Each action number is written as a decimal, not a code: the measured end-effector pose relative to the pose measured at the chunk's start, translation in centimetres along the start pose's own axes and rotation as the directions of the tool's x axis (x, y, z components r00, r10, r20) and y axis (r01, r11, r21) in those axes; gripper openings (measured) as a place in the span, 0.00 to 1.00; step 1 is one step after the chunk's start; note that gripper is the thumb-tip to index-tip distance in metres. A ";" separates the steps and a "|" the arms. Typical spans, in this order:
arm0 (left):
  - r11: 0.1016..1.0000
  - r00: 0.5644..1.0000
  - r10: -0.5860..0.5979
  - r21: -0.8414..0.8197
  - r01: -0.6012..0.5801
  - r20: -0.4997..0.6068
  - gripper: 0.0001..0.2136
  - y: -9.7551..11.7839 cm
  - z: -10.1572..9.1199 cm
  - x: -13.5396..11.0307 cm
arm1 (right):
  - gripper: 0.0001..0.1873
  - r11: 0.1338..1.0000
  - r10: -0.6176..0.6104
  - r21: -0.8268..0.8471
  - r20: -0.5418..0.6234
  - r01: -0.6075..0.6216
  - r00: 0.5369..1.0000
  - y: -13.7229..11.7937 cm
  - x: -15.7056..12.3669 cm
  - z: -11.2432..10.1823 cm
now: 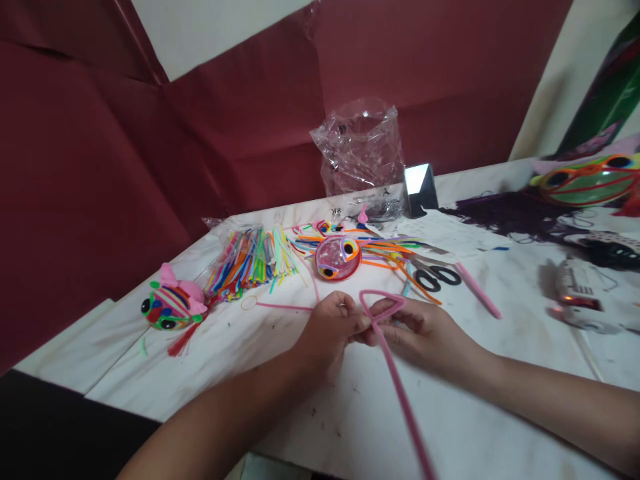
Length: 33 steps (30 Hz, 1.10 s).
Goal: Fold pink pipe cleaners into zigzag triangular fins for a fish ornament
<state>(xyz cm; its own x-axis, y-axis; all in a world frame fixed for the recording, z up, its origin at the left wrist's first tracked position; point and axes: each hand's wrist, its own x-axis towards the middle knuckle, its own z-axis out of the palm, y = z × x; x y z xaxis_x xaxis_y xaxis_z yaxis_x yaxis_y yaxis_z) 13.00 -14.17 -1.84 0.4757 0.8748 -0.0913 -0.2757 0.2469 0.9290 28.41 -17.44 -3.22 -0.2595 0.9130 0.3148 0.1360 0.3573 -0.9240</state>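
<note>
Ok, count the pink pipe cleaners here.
3. The looped pipe cleaner is pinched between the left hand and right hand; the straight pipe cleaner lies right of the scissors; the thinner pipe cleaner lies beside the left hand. Others may hide in the straw pile.

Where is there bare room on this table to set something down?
Free: near edge of the table, left of the left hand; also between scissors and red device. Crowded: straws and disc beyond the held pipe cleaner.

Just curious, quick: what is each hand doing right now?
Left hand: closed, pinching the pink pipe cleaner.
Right hand: closed on the same pipe cleaner, at its loop.
</note>
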 end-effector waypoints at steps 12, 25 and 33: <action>0.955 0.975 0.220 0.215 -0.205 -0.046 0.09 0.3 1.1 -1.4 | 0.09 0.951 0.165 0.266 -0.019 -0.154 0.986 -0.7 0.0 0.3; 0.932 0.965 0.257 0.280 -0.231 -0.057 0.09 0.3 1.5 -1.8 | 0.06 0.895 0.148 0.424 0.011 -0.139 0.989 0.1 0.0 0.2; 0.958 0.983 0.179 0.235 -0.164 -0.046 0.11 0.5 1.2 -1.7 | 0.09 0.928 0.148 0.346 0.008 -0.142 0.989 -0.5 0.0 0.5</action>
<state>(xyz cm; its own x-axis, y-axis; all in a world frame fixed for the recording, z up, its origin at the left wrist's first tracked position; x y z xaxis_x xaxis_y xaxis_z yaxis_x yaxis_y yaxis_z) 13.06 -16.04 -0.74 0.3801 0.9230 0.0604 -0.1462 -0.0045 0.9892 27.82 -17.72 -2.91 -0.2443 0.9543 0.1723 -0.1675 0.1335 -0.9768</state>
